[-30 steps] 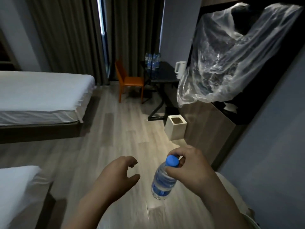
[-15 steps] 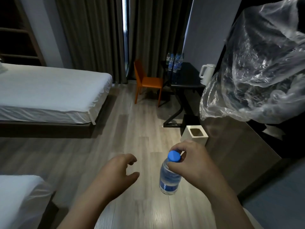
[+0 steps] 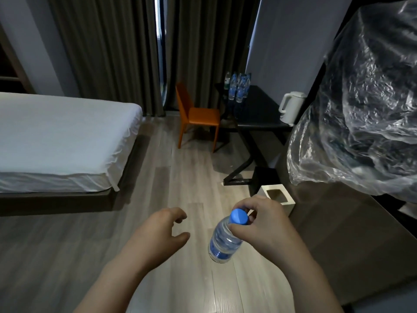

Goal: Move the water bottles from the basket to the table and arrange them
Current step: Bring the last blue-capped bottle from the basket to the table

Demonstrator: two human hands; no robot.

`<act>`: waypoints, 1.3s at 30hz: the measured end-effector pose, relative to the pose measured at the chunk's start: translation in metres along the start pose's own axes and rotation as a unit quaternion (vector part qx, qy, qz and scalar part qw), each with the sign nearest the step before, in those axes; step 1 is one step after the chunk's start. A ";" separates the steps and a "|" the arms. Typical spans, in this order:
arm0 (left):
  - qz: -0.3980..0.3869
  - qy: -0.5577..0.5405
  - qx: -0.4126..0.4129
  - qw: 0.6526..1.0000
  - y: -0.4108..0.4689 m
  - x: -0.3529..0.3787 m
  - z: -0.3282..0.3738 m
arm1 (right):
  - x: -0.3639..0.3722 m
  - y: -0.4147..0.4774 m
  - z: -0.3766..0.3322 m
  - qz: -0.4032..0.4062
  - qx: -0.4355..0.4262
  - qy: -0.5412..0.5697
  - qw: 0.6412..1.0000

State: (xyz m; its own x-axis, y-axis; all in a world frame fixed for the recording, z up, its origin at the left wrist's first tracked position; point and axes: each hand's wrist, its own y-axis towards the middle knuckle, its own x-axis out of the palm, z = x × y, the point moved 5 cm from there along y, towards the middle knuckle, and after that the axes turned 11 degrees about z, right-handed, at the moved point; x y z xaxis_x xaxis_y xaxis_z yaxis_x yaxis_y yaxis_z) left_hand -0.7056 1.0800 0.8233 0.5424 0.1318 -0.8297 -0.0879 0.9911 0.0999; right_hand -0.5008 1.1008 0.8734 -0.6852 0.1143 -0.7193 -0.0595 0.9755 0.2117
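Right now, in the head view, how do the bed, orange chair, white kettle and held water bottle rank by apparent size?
1. bed
2. orange chair
3. water bottle, nearly chair-sized only because it is close to the camera, so that pair is unsure
4. white kettle

Right hand (image 3: 261,225) pinches the bottle (image 3: 222,243); left hand (image 3: 161,231) hovers loosely curled.
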 end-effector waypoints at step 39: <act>-0.016 -0.005 0.075 0.997 0.694 -0.015 -0.118 | 0.188 0.647 0.001 0.056 0.057 -0.029 0.996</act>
State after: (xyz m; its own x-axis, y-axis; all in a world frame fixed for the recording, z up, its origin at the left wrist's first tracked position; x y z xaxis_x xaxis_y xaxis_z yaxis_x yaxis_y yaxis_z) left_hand -0.8731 1.7640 0.8400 0.5520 0.1000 -0.8278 0.0550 0.9863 0.1557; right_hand -0.6678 1.7539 0.8742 -0.6395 0.2314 -0.7332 0.1007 0.9706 0.2185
